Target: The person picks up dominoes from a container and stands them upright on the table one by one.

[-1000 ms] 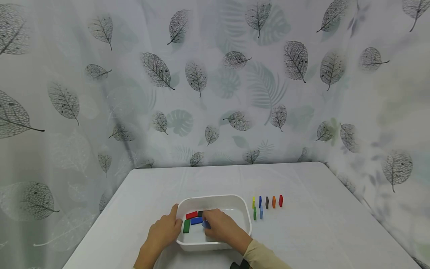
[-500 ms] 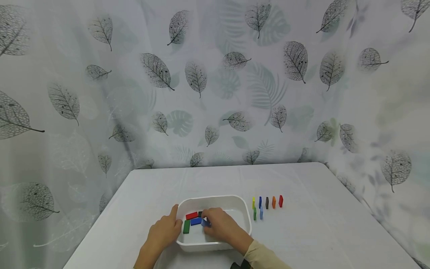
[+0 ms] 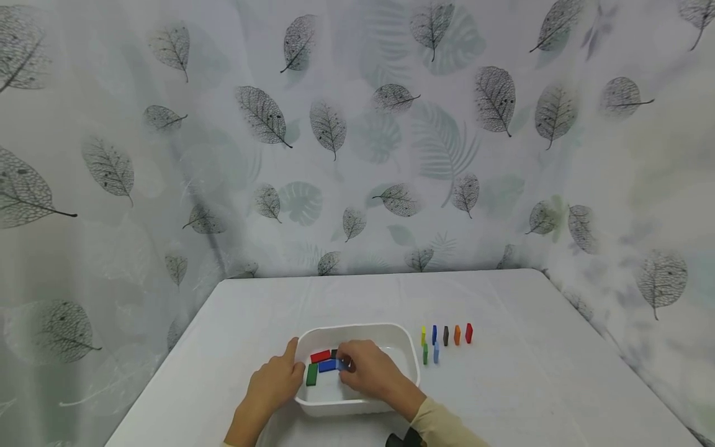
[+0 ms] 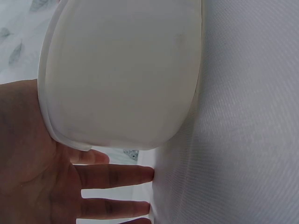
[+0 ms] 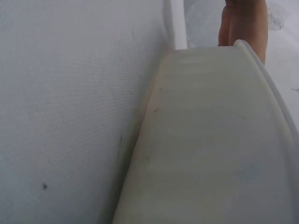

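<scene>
In the head view my left hand [image 3: 275,380] rests against the left end of a white plastic basin [image 3: 357,408]. Its fingers look straight in the left wrist view, where they extend beneath the basin's outer wall [image 4: 121,79]. My right hand [image 3: 371,371] reaches over the basin's front rim and pinches a light blue domino [image 3: 342,365], partly hidden by the fingers. Beside it lie a dark blue domino [image 3: 327,366], a red one [image 3: 321,356], a green one [image 3: 311,375] and a mostly covered black one [image 3: 334,354]. The right wrist view catches mainly the basin's side [image 5: 201,135].
Right of the basin, several coloured dominoes stand upright in two rows on the white table [image 3: 530,372], among them a red one [image 3: 468,333] and a green one [image 3: 425,354]. A dark object [image 3: 404,438] shows at the bottom edge. A leaf-patterned curtain [image 3: 357,143] surrounds the table.
My right hand has shifted slightly away from me, and the light blue domino now sits closer to the end of the dark blue one. The left hand keeps its place on the basin.
</scene>
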Tool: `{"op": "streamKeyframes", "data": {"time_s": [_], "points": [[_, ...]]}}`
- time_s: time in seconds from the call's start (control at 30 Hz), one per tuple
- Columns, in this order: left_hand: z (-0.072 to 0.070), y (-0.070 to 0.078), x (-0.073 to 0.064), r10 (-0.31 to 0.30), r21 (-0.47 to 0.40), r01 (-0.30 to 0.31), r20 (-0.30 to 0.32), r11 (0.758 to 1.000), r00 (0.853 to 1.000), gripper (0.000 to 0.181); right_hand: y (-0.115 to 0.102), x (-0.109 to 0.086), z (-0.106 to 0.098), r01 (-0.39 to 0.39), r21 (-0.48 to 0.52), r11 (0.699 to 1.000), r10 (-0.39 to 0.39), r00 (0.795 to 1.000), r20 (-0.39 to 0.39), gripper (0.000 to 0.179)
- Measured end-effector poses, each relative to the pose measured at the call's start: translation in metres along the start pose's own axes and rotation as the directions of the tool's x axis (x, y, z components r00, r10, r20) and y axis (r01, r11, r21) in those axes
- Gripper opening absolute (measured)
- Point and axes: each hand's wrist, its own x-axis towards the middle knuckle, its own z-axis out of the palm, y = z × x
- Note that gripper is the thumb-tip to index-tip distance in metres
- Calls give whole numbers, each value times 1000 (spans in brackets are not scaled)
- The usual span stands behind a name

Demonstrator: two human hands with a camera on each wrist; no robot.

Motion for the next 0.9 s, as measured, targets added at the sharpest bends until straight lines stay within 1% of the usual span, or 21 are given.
{"op": "streamKeyframes", "data": {"time_s": [0.27, 0.57, 0.8, 0.9], "points": [[0, 2, 0, -8, 4, 8, -1, 1000, 1000, 62, -2, -5, -7, 8, 15, 1000, -8, 1000, -16, 22], [0, 3, -2, 14, -4, -14, -18, 1000, 1000, 62, 0, -9, -12, 19, 13, 1000, -18, 999, -46, 20], [-1, 4, -1, -9, -1, 9, -3, 1000, 1000, 62, 1, -11, -13, 16, 21, 1000, -15, 998, -56, 18], [-2, 5, -2, -17, -2, 17, 3, 1000, 1000, 62, 1, -12, -15, 31, 21, 999, -30, 997, -64, 18]]}}
